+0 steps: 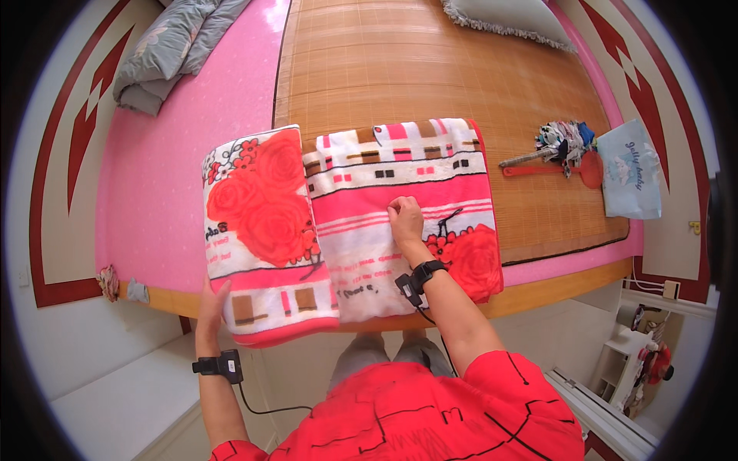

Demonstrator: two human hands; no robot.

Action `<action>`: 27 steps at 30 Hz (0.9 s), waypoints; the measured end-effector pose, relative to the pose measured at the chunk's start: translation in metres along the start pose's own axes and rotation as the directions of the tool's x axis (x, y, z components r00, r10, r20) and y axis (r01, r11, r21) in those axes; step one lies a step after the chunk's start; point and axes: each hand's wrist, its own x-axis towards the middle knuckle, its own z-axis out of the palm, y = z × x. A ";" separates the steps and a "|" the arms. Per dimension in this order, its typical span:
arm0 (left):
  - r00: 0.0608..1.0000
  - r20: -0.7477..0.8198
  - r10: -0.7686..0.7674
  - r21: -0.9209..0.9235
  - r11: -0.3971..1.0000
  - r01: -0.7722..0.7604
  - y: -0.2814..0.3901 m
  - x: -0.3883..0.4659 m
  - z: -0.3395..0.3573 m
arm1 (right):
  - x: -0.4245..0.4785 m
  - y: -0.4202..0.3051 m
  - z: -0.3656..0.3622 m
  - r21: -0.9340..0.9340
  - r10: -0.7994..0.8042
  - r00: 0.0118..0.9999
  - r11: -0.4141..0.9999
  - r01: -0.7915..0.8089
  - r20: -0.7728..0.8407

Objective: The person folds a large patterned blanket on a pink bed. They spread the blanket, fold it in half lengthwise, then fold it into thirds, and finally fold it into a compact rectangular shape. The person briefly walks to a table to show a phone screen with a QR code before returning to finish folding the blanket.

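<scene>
A plush blanket (369, 201), white and pink with red roses, lies folded on the front part of a bed. Its left portion is a thicker folded section that overlaps the flatter right portion. At the lower left edge of that section is my left hand (214, 299), with fingers partly hidden by the fabric; whether it grips the edge is not clear. My right hand (406, 216) rests on the pink band of the right portion, fingers curled; whether they pinch any cloth cannot be seen. Both wrists wear black straps with small wired devices.
Under the blanket are a bamboo mat (403, 75) and a pink sheet (155, 190). A grey quilt (167, 52) lies at the back left, a grey pillow (507, 20) at the back. On the right are a red fly swatter (536, 171), a cloth-strip duster (562, 141) and a light blue bag (631, 170).
</scene>
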 end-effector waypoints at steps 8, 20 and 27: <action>1.000 0.029 -0.009 -0.116 0.993 0.013 -0.036 0.017 -0.015 | -0.011 0.025 -0.085 0.680 0.212 0.778 0.388 -0.623 0.591; 0.990 0.139 -0.007 -0.202 0.979 0.035 -0.045 0.032 -0.018 | -0.234 0.163 -0.299 -0.861 0.885 0.213 0.458 -0.223 0.415; 0.995 0.097 0.030 -0.162 0.987 -0.014 -0.051 0.033 -0.021 | -0.115 -0.008 -0.154 0.034 0.072 0.632 0.987 -0.154 0.772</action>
